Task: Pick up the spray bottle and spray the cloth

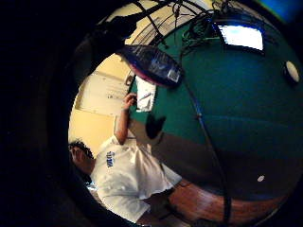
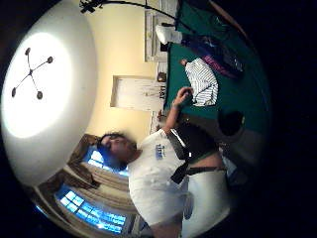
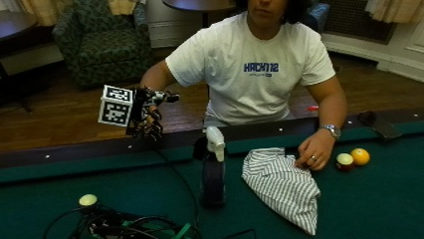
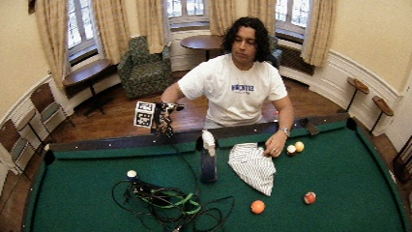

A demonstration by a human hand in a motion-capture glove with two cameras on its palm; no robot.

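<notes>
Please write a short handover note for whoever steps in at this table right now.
Right hand: gloved, raised over the near rail of the pool table, fingers hanging relaxed, no grip on anything.
Bare hand: rests on the edge of the striped cloth.
Spray bottle: upright on the felt, beside the cloth, untouched.
Done: nothing yet; the bottle is not picked up.
Left: reach to the bottle, lift it, aim the nozzle at the cloth and spray.

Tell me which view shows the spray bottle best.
The outside view: the spray bottle stands upright, whole, beside the striped cloth. The wide outside view shows it smaller; both palm views show it distorted, partly dark.
</notes>
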